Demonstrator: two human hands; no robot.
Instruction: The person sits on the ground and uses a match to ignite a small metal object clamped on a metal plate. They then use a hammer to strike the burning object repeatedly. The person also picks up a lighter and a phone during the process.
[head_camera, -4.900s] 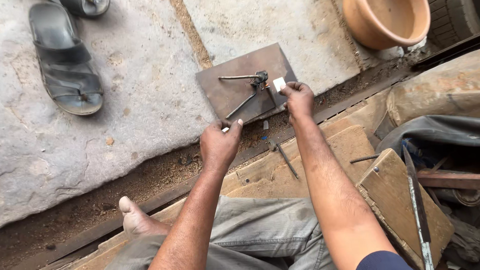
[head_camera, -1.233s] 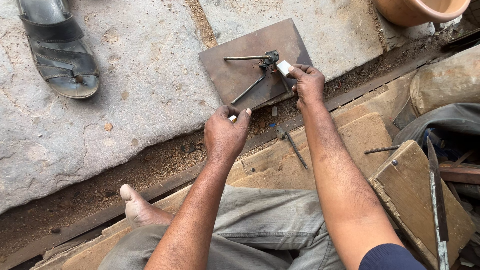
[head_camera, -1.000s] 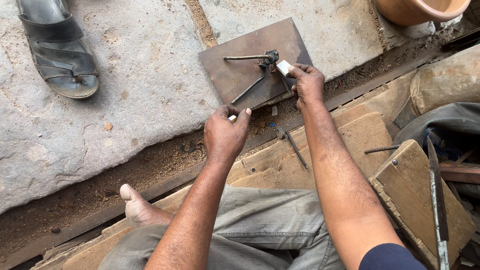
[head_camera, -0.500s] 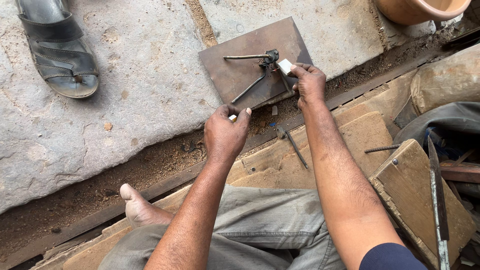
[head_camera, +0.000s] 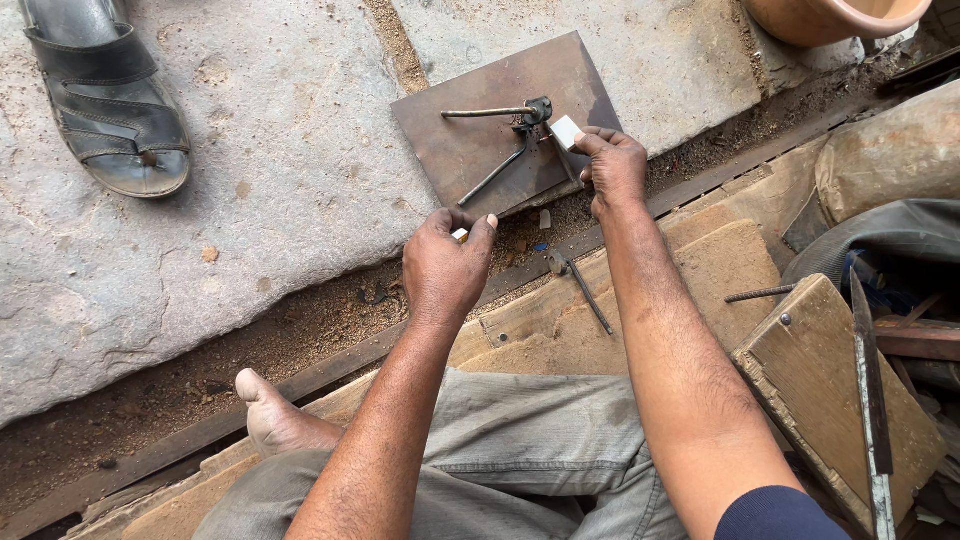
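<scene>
A rusty square steel plate (head_camera: 470, 150) lies on the stone floor ahead of me. On it rest thin metal rods (head_camera: 500, 140) joined at a small dark clamp piece. My right hand (head_camera: 612, 165) pinches a small white block (head_camera: 566, 131) at the joint, fingertips touching the plate's right edge. My left hand (head_camera: 447, 265) is just below the plate's near edge, thumb and fingers closed on a small pale piece (head_camera: 461, 235) near the end of the slanted rod.
A dark sandal (head_camera: 110, 105) lies on the stone at the far left. A clay pot (head_camera: 830, 15) stands top right. A loose bolt (head_camera: 580, 290) lies on wooden planks by my knees. A wooden block (head_camera: 830, 390) and a metal blade (head_camera: 868, 390) sit right. My bare foot (head_camera: 280, 420) rests lower left.
Almost nothing has moved over the last second. Since about five seconds ago the view has shifted, and both hands have stayed at the plate with the same grips.
</scene>
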